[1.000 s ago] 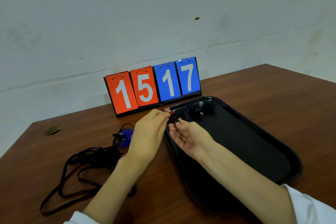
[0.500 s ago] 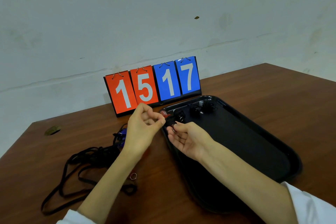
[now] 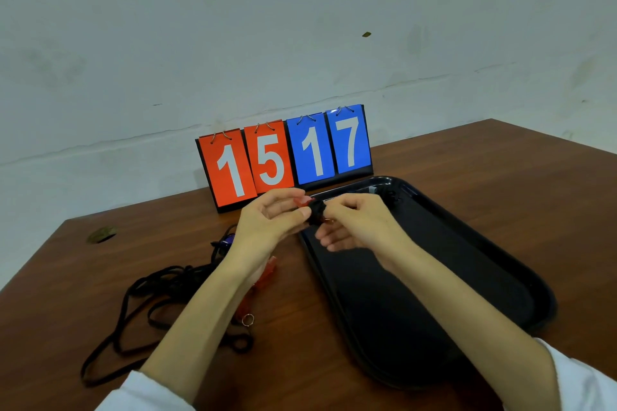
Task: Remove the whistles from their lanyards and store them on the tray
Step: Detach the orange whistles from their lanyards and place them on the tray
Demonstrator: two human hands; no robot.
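Note:
My left hand pinches a black whistle with a red mouthpiece just above the near-left rim of the black tray. My right hand meets it from the right, its fingertips curled on the whistle's small ring end. Another black whistle lies at the tray's far end. A tangle of black lanyards lies on the table to the left, with a blue whistle at its far side and a loose metal ring near my left forearm.
A flip scoreboard reading 15 and 17 stands behind the tray against the wall. The wooden table ends at the wall behind and at an edge on the left. A small red piece shows beside my left wrist.
Both hands have risen slightly and closed together on the whistle. My right hand turned from palm-up under it to gripping its ring end.

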